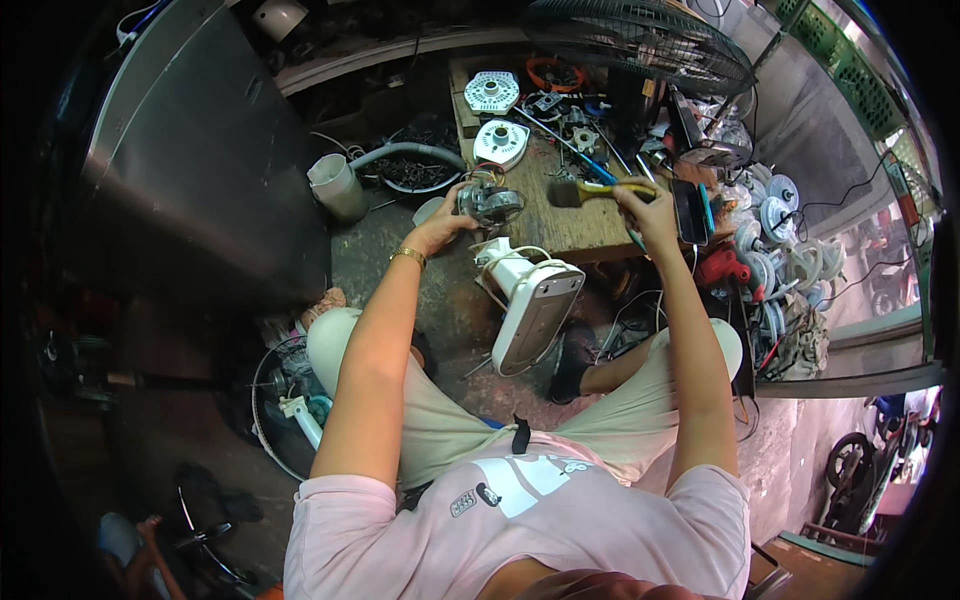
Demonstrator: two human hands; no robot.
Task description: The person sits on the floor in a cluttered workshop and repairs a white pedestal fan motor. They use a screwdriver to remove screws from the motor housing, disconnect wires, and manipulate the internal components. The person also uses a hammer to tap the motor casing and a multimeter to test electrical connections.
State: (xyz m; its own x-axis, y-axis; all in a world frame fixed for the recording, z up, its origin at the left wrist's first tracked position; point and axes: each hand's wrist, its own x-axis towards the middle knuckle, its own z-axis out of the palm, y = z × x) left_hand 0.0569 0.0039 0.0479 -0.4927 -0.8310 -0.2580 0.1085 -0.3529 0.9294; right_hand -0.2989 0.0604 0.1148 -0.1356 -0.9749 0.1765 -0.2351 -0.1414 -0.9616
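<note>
Our left hand (440, 224) seemingly gripped a round grey metal motor (492, 204) beside the worn wooden bench's (572, 232) left edge, while our right hand (648, 212) clasped a yellow-handled, dark-bristled brush (598, 191) crosswise to its right, bristles (563, 194) pointing motorward, apart.

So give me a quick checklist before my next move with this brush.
1. Left hand gripping the motor: ok, it holds the left side.
2. Right hand gripping the brush: ok, by its handle.
3. Bristles apart from the motor: ok, a gap shows.
4. Wooden bench free of loose parts: not ok, its far side is crowded.
5. Motor fastened to the white stand: cannot tell.
</note>
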